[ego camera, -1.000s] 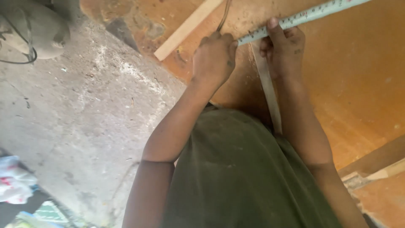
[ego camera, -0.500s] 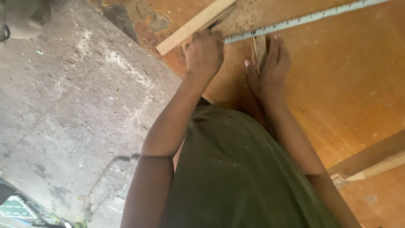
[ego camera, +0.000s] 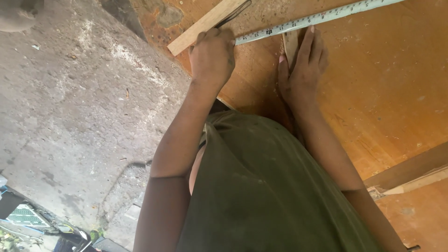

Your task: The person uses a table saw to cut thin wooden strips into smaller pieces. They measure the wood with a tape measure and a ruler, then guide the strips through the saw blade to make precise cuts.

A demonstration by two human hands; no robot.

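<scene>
My left hand (ego camera: 212, 56) is a closed fist on the near end of a pale tape measure blade (ego camera: 326, 16), which runs up to the right across an orange plywood board (ego camera: 396, 84). A thin dark thing sticks out past the knuckles; what it is I cannot tell. My right hand (ego camera: 301, 70) lies flat with fingers stretched out. It presses a narrow wood strip (ego camera: 290, 44), and its fingertips reach the tape. A light wooden slat (ego camera: 205, 25) lies slanted just above my left hand.
Rough grey concrete floor (ego camera: 70, 102) fills the left side. The board's ragged edge runs diagonally between the floor and the wood. A darker timber piece (ego camera: 410, 170) with a pale splintered offcut lies at the right. My olive shirt hides the lower middle.
My right hand has come off the tape and now lies flat on the narrow strip. My left hand stays closed at the tape's end. The view has shifted.
</scene>
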